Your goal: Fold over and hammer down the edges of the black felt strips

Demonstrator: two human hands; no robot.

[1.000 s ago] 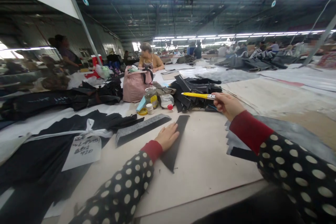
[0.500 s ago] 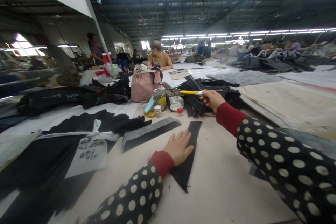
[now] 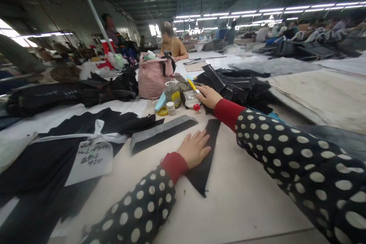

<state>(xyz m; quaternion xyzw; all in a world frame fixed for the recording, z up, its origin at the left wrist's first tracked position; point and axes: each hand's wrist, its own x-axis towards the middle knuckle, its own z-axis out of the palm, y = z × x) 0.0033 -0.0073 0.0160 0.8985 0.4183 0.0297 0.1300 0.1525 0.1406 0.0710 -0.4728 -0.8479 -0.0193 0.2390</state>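
My left hand (image 3: 195,148) lies flat with fingers spread on a black fabric piece (image 3: 204,166), which narrows to a point toward me. In my right hand (image 3: 210,97) is a yellow-handled brush (image 3: 192,84), gripped near its pale metal collar; its bristles are hidden. That hand is just above a clear container with a red cap (image 3: 196,107). Left of it stand an open glass jar (image 3: 172,93) with a yellow label and a small white bottle (image 3: 170,108). A black strip with a grey speckled band (image 3: 162,133) lies left of the fabric piece.
A tied black fabric bundle (image 3: 57,160) with a handwritten paper tag (image 3: 93,160) lies at left. Behind the jar stands a pink bag (image 3: 151,78). Black fabric pieces (image 3: 228,84) are piled beyond my right hand. A co-worker (image 3: 173,45) sits across the table.
My right hand has moved left and toward the jar and red-capped container, and the brush handle now tilts more upright. My left hand stays flat on the fabric. The camera view has tipped downward.
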